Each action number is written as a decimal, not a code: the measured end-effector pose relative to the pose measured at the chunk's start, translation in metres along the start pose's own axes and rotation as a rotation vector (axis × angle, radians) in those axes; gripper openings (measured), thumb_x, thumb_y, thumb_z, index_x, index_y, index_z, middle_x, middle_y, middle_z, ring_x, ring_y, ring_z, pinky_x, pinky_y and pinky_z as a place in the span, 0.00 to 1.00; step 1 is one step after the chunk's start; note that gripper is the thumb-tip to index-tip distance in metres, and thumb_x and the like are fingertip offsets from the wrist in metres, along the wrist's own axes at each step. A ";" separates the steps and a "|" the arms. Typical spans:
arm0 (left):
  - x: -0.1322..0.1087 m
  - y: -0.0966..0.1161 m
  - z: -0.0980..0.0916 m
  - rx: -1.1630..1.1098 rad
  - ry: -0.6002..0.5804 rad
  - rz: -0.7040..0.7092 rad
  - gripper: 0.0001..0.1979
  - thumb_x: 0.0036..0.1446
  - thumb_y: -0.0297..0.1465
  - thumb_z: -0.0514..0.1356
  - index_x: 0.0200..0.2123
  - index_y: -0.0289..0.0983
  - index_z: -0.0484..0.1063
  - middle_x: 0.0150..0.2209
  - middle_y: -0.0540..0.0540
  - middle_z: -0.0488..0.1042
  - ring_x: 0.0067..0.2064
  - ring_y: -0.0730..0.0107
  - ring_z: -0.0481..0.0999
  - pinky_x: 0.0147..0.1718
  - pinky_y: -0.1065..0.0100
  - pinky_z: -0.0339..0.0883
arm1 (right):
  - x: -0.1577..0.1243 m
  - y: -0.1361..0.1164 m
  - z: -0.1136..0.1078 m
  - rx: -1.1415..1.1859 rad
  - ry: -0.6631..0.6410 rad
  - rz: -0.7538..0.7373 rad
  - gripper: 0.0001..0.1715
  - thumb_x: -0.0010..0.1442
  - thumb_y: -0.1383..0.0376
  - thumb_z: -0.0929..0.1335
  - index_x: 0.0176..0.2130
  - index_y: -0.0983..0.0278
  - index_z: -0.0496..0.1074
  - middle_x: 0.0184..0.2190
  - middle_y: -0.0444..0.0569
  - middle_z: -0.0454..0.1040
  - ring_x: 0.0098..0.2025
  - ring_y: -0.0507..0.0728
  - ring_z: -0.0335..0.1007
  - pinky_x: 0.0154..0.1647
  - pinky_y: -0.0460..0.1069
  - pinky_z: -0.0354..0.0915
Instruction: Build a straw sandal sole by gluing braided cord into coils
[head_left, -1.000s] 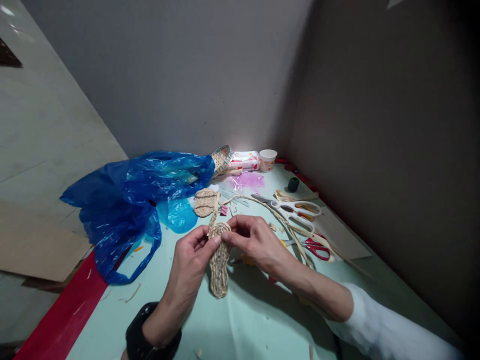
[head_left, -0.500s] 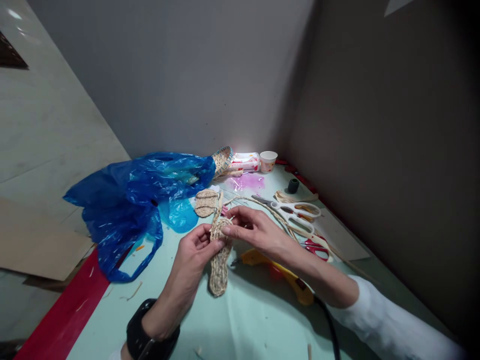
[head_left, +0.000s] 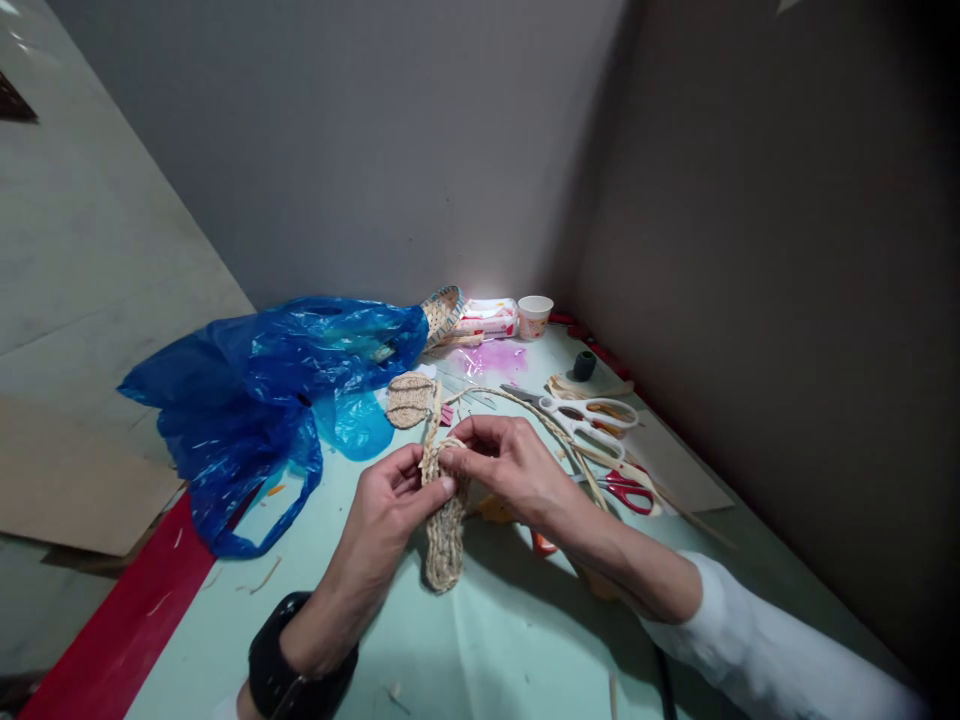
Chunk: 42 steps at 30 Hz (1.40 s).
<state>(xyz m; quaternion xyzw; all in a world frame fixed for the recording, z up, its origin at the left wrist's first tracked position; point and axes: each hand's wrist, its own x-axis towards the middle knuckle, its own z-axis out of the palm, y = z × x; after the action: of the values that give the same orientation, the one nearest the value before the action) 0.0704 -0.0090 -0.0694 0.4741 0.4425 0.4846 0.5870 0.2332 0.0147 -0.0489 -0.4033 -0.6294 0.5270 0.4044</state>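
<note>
A sole-shaped piece of coiled straw braid (head_left: 445,545) hangs nearly upright between my hands over the table. My left hand (head_left: 386,512) is closed on its left edge, the thumb pressed on its face. At the upper end my right hand (head_left: 510,462) pinches the rim and the braid there. A loose length of straw braid (head_left: 551,428) runs from the top and curves off behind my right hand. Under my right forearm lies a yellow glue gun (head_left: 495,508) with an orange trigger, mostly hidden. An oval woven straw piece (head_left: 410,400) with dark lines lies beyond my left hand.
To the left sprawls a blue plastic bag (head_left: 247,390) beside a small woven basket (head_left: 445,312). White-handled scissors (head_left: 592,415) and red-handled scissors (head_left: 628,490) lie right. At the back stand a paper cup (head_left: 535,318), a pink-white packet (head_left: 491,318) and a dark spool (head_left: 584,365).
The straw piece has turned slightly in my hands, its lower end shifting right. My right forearm now covers more of the glue gun. The view has shifted a little.
</note>
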 end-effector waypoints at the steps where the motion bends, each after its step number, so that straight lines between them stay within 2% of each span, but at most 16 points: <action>1: 0.000 0.003 -0.001 0.002 -0.005 -0.003 0.11 0.49 0.31 0.71 0.36 0.37 0.78 0.35 0.48 0.78 0.39 0.67 0.75 0.40 0.69 0.67 | 0.001 0.000 -0.002 0.009 -0.004 0.001 0.10 0.57 0.61 0.69 0.28 0.64 0.70 0.23 0.41 0.67 0.26 0.51 0.62 0.29 0.47 0.58; 6: 0.001 0.014 -0.005 0.024 0.079 0.014 0.09 0.55 0.38 0.66 0.34 0.37 0.76 0.33 0.49 0.74 0.35 0.68 0.72 0.38 0.69 0.66 | 0.005 0.003 -0.005 0.015 -0.005 0.015 0.12 0.56 0.59 0.70 0.28 0.65 0.71 0.24 0.42 0.69 0.27 0.51 0.63 0.31 0.47 0.58; 11: 0.003 0.013 -0.006 0.077 0.121 0.047 0.08 0.51 0.34 0.69 0.30 0.37 0.77 0.29 0.49 0.74 0.34 0.67 0.71 0.36 0.68 0.64 | 0.004 0.001 -0.004 0.014 -0.015 0.028 0.11 0.55 0.60 0.71 0.26 0.64 0.71 0.23 0.41 0.68 0.26 0.51 0.61 0.30 0.47 0.57; 15: 0.004 0.011 -0.004 0.101 0.122 0.073 0.07 0.50 0.33 0.70 0.28 0.36 0.77 0.29 0.49 0.75 0.34 0.68 0.70 0.36 0.69 0.63 | 0.001 0.004 -0.003 0.021 -0.021 0.041 0.08 0.54 0.62 0.71 0.28 0.65 0.72 0.22 0.40 0.67 0.25 0.50 0.60 0.28 0.47 0.55; 19: 0.004 0.008 -0.003 0.107 0.121 0.094 0.07 0.50 0.33 0.70 0.27 0.36 0.77 0.28 0.50 0.74 0.33 0.69 0.69 0.35 0.70 0.62 | 0.001 0.006 -0.001 0.043 -0.024 0.057 0.10 0.53 0.61 0.71 0.27 0.65 0.71 0.21 0.40 0.65 0.24 0.50 0.58 0.26 0.47 0.54; 24: 0.003 0.005 -0.003 0.078 0.091 0.078 0.08 0.56 0.37 0.66 0.30 0.37 0.77 0.29 0.50 0.73 0.32 0.69 0.69 0.34 0.69 0.64 | 0.004 0.005 -0.003 0.043 -0.030 0.014 0.11 0.56 0.60 0.70 0.27 0.65 0.70 0.23 0.41 0.67 0.26 0.50 0.61 0.29 0.47 0.57; 29: 0.002 0.007 -0.003 0.107 0.105 0.086 0.07 0.52 0.35 0.69 0.30 0.37 0.78 0.30 0.50 0.74 0.33 0.70 0.69 0.33 0.71 0.63 | 0.002 0.003 -0.007 0.008 -0.052 -0.055 0.14 0.60 0.57 0.70 0.30 0.65 0.73 0.26 0.42 0.69 0.30 0.52 0.64 0.34 0.47 0.59; 32: 0.002 0.013 -0.007 0.107 0.134 0.070 0.08 0.50 0.34 0.70 0.29 0.36 0.79 0.28 0.50 0.74 0.32 0.70 0.69 0.33 0.72 0.62 | 0.000 -0.005 -0.008 -0.032 -0.086 -0.073 0.15 0.62 0.55 0.69 0.37 0.65 0.75 0.32 0.44 0.74 0.35 0.53 0.68 0.38 0.47 0.62; 35: 0.004 0.022 -0.016 0.063 0.191 0.038 0.09 0.46 0.34 0.72 0.28 0.36 0.78 0.28 0.50 0.75 0.31 0.71 0.70 0.31 0.72 0.63 | 0.003 -0.014 -0.017 -0.129 -0.059 -0.083 0.17 0.65 0.55 0.67 0.46 0.64 0.73 0.40 0.48 0.77 0.42 0.55 0.72 0.43 0.48 0.65; 37: 0.006 0.028 -0.025 0.016 0.243 0.019 0.10 0.44 0.34 0.72 0.28 0.36 0.77 0.28 0.51 0.75 0.29 0.72 0.71 0.30 0.73 0.64 | 0.005 -0.019 -0.031 -0.234 0.008 -0.092 0.17 0.67 0.54 0.64 0.46 0.65 0.71 0.41 0.50 0.76 0.43 0.55 0.74 0.43 0.48 0.67; 39: 0.007 0.032 -0.034 -0.019 0.288 0.001 0.11 0.42 0.33 0.73 0.28 0.36 0.77 0.27 0.51 0.75 0.28 0.72 0.71 0.28 0.73 0.65 | 0.002 -0.019 -0.048 -0.339 0.053 -0.077 0.18 0.68 0.53 0.62 0.40 0.64 0.70 0.37 0.49 0.76 0.39 0.55 0.74 0.38 0.48 0.66; 42: 0.010 0.034 -0.044 -0.047 0.323 -0.026 0.12 0.39 0.33 0.73 0.28 0.35 0.77 0.27 0.51 0.76 0.28 0.72 0.71 0.27 0.74 0.66 | -0.021 -0.013 -0.069 -0.552 0.002 0.010 0.23 0.66 0.50 0.64 0.27 0.63 0.70 0.25 0.47 0.73 0.26 0.55 0.68 0.28 0.49 0.59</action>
<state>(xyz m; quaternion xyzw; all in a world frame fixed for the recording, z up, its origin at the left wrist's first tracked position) 0.0241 0.0089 -0.0437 0.3705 0.5255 0.5572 0.5255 0.3037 0.0169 -0.0299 -0.5018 -0.7468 0.3370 0.2771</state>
